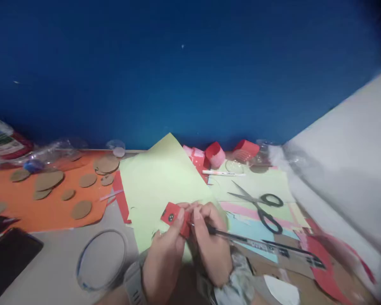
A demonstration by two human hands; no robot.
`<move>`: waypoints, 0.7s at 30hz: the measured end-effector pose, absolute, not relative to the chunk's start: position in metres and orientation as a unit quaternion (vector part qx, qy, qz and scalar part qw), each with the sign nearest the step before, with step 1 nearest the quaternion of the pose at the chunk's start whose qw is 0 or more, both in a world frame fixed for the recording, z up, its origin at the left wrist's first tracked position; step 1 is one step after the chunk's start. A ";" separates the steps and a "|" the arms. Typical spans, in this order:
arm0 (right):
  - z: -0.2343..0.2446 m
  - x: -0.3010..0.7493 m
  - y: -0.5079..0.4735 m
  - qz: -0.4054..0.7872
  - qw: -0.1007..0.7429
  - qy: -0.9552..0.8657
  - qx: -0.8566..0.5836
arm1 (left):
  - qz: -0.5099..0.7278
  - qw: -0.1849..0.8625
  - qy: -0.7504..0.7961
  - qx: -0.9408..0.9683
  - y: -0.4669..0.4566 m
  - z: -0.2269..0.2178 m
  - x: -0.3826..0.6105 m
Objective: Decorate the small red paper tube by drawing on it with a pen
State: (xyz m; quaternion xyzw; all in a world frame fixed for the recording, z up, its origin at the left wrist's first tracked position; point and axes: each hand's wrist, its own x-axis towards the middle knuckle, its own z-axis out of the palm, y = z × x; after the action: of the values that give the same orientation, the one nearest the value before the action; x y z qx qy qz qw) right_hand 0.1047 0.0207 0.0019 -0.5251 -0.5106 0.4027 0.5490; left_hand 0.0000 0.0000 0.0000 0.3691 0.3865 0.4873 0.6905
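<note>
My left hand (167,258) is closed around a small red paper piece (170,214) that carries dark, eye-like spots with white marks. Pinched in my right hand (211,243) is a black pen (257,243), its tip close to the red piece and its long barrel slanting off to the right. The fingertips of both hands meet at the right edge of the red piece, where they partly hide it. Both hands are above a large pale green sheet (165,178).
Scissors (257,201) lie opened at right on coloured paper. Cardboard discs (81,209) rest on orange paper (53,216) at left. A wire-like ring (125,254) and a phone (11,260) are nearer me. Red paper loops (215,154) and a white marker (224,173) lie by the blue wall (190,84).
</note>
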 end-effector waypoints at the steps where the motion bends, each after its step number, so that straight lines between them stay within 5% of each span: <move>1: 0.002 0.104 0.021 0.401 0.548 -0.510 -0.528 | 0.489 0.701 0.391 0.342 0.000 -0.001 -0.001; 14: 0.002 0.104 0.019 0.402 0.542 -0.519 -0.524 | 0.463 0.796 0.384 0.071 0.010 0.024 0.001; 21: 0.002 0.104 0.018 0.391 0.537 -0.502 -0.555 | 0.512 0.790 0.322 0.099 0.006 0.010 -0.003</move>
State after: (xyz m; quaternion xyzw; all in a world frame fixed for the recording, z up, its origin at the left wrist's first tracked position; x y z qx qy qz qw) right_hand 0.1037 0.0175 0.0019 -0.5546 -0.5018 0.3908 0.5366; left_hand -0.0030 0.0060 0.0101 0.0994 0.3222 0.5119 0.7901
